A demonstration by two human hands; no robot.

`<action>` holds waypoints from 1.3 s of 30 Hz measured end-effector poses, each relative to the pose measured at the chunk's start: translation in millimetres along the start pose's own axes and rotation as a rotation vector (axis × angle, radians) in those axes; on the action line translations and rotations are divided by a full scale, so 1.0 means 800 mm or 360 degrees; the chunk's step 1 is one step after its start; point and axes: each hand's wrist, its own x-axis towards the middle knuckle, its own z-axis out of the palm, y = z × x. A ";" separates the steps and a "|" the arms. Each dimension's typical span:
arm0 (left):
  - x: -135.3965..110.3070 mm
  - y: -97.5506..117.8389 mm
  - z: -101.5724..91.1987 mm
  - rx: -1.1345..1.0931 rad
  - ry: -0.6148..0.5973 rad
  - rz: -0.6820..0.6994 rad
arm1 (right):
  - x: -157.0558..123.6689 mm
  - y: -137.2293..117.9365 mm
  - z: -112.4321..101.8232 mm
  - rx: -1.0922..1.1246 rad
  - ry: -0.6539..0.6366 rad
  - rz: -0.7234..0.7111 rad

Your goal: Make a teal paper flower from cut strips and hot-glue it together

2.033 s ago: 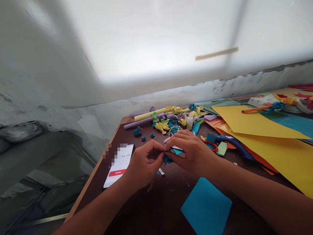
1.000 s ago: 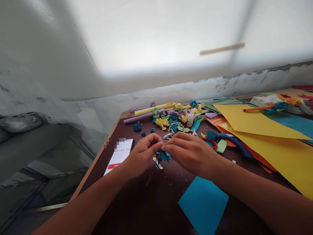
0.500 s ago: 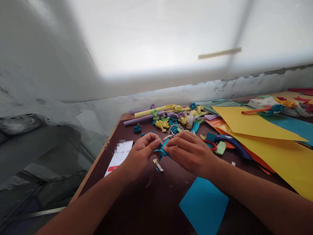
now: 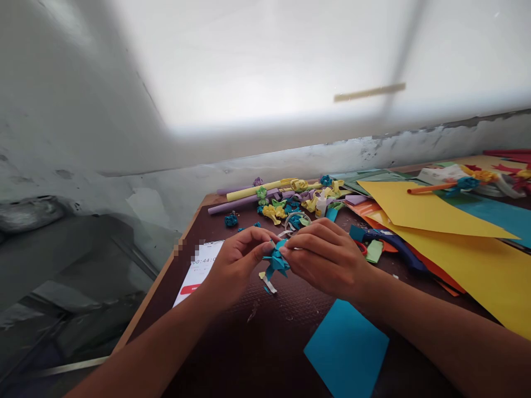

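Note:
Between my hands is a small blue paper flower (image 4: 277,263) with pointed petals, held above the table. My left hand (image 4: 244,257) pinches its left side with thumb and index finger. From the right, my right hand (image 4: 321,255) closes its fingertips on the flower's other edge. Below it, a thin white and yellow paper scrap (image 4: 269,283) lies on the dark tabletop (image 4: 249,354). Nearer to me, under my right forearm, a flat blue paper square (image 4: 347,349) rests on the table.
A phone (image 4: 199,271) showing a timer lies at the left. Rolled paper tubes (image 4: 253,191) and several crumpled paper flowers (image 4: 274,213) crowd the back. At the right are yellow sheets (image 4: 431,213) and blue-handled scissors (image 4: 400,249). A wall (image 4: 157,204) stands behind.
The blue paper flower has been turned in my fingers, so more of its petals now show below them. Both hands keep their grip. The view has shifted slightly.

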 end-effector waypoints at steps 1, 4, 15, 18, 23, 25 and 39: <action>0.000 -0.001 0.001 -0.0009 0.0025 0.0016 | 0.000 -0.001 0.000 -0.0013 0.0004 -0.0004; -0.001 -0.003 0.003 -0.0048 0.0071 0.0030 | 0.003 -0.002 -0.003 -0.0064 0.0010 -0.0044; -0.003 0.002 0.003 0.0324 0.0271 0.0414 | 0.001 0.001 0.000 0.0107 0.0168 0.0239; -0.011 0.005 0.002 0.0853 0.0491 0.0954 | 0.003 -0.004 0.010 0.0706 0.0165 0.1047; -0.021 0.005 0.004 0.1111 0.0434 0.1266 | 0.008 -0.012 0.023 0.2226 -0.0076 0.1732; -0.019 0.004 0.004 0.1070 0.0419 0.1245 | 0.007 -0.010 0.027 0.2479 0.0073 0.1804; -0.012 -0.005 -0.005 0.1061 0.0350 0.0866 | 0.002 0.007 0.029 0.2029 0.0261 0.1649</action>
